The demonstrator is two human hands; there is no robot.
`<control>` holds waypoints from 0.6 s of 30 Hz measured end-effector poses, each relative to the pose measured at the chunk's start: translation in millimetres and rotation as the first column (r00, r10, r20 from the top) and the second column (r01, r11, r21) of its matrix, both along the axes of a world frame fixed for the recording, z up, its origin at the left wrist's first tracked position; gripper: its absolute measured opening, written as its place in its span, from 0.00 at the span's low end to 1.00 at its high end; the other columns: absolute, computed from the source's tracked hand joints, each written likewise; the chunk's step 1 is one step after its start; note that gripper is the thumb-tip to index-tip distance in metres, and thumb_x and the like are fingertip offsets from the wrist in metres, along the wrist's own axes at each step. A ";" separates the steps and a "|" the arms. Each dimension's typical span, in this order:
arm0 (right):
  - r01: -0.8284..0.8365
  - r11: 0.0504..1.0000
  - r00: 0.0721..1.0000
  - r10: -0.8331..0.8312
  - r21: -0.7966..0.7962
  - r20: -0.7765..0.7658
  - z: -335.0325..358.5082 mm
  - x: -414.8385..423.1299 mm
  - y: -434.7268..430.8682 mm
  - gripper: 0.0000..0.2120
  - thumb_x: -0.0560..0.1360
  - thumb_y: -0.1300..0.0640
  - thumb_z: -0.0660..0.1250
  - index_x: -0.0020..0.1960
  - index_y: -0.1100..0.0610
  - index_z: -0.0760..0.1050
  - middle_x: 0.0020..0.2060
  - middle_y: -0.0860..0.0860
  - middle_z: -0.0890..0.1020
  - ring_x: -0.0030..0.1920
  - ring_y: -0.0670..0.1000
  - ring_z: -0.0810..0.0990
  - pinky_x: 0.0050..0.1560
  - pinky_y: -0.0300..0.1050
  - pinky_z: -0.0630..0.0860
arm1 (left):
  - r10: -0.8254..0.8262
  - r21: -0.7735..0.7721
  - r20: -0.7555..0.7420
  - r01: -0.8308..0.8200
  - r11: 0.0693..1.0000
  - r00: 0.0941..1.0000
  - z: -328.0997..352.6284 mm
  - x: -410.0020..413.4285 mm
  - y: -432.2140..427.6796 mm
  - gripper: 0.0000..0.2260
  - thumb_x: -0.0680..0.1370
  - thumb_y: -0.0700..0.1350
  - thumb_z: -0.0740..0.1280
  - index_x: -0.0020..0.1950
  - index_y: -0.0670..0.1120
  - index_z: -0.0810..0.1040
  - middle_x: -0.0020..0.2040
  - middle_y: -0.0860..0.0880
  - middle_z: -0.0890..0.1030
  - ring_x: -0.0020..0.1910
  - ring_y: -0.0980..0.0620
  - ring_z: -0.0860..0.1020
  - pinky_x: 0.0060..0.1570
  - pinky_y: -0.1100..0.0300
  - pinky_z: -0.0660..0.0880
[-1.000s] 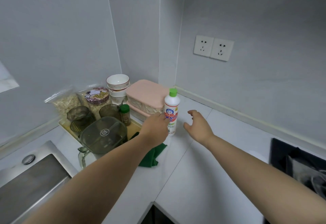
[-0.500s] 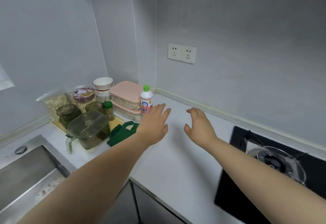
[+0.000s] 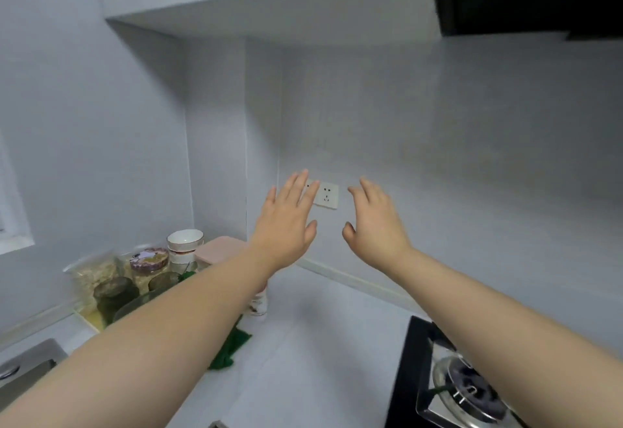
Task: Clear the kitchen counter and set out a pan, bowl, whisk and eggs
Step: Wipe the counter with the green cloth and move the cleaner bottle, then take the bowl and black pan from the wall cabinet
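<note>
Both hands have risen off the worktop [image 3: 320,343]: left grip [image 3: 285,225] and right grip [image 3: 374,225] are released, fingers spread, holding nothing. The bottle [image 3: 259,303] stands near the stacked bowls [image 3: 184,242] in the corner. Clearing looks done, so fetching the rest likely follows.

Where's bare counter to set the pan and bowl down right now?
The white counter is bare between the green cloth and bottle on the left and the stove on the right, back to the wall. The corner beside the sink is crowded: jars, stacked bowls, pink box.
</note>
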State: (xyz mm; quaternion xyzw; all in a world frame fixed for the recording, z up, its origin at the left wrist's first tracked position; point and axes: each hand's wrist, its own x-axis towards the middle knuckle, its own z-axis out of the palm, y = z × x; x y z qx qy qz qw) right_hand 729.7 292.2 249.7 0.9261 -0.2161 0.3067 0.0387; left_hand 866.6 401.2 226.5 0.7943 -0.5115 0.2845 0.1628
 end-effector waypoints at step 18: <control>0.170 0.840 0.974 -0.066 -0.515 0.215 197.4 99.4 47.6 0.35 0.61 0.60 0.71 0.68 0.65 0.70 0.69 0.64 0.68 0.71 0.63 0.66 0.69 0.61 0.60 | 0.021 -0.373 0.236 0.071 0.925 0.972 194.9 110.8 62.6 0.29 0.76 0.49 0.59 0.77 0.47 0.57 0.77 0.43 0.55 0.76 0.44 0.55 0.71 0.41 0.56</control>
